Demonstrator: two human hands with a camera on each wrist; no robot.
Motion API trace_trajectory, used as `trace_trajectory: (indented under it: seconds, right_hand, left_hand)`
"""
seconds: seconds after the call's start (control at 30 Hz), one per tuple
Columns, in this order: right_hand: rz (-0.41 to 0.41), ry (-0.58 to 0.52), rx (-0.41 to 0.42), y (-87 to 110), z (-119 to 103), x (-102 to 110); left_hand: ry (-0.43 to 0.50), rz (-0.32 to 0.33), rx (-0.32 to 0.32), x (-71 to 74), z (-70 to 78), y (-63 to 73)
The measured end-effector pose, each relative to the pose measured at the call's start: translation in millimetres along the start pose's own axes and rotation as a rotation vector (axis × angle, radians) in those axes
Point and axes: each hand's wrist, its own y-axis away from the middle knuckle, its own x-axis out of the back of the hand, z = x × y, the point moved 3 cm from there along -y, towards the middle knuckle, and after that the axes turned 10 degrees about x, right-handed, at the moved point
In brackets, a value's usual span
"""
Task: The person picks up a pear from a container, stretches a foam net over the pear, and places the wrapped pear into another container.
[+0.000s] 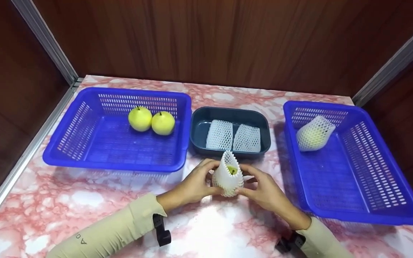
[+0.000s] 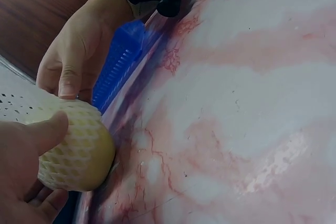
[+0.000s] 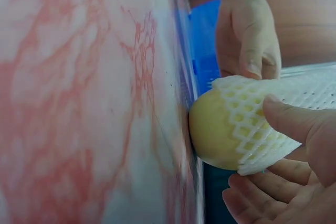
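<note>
Between my two hands a yellow pear stands on the table inside a white foam net sleeve. Its stem shows through the sleeve's open top, while the lower part of the fruit is bare in both wrist views. My left hand grips the netted pear from the left, thumb on the mesh. From the other side my right hand holds the sleeve, its thumb pressed along the netting. Some fingers of both hands are hidden behind the fruit.
A blue basket at left holds two bare pears. Behind my hands, a dark tub contains two flat foam nets. The right blue basket contains one netted pear. Wooden panels enclose the table.
</note>
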Motion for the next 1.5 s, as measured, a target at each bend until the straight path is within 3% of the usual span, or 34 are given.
trace_trajectory:
  seconds: [0.23, 0.6, 0.87, 1.07, 1.2, 1.5]
  right_hand:
    - [-0.036, 0.138, 0.009, -0.3, 5, 2]
    - [-0.121, 0.201, 0.005, -0.1, 8, -4]
    - [-0.109, 0.121, 0.019, -1.1, -3, 2]
    - [-0.121, 0.098, 0.033, -4.5, 0, 1]
    - [-0.153, 0.128, 0.039, -5.6, 3, 2]
    - [-0.196, 0.168, -0.010, -7.1, 6, 0]
  left_hand:
    - [-0.049, -0.040, 0.027, -0.6, -1.1, 0.6]
    - [-0.203, -0.082, 0.031, -1.1, -4.4, -1.4]
    - [-0.082, -0.056, -0.007, 5.2, 3.5, -3.3]
    - [-0.153, -0.078, -0.002, 4.1, 0.9, -6.2]
    - [-0.153, -0.104, 0.019, 3.5, -0.8, -7.3]
    - [-0.188, -0.148, 0.065, 0.4, -6.9, -8.1]
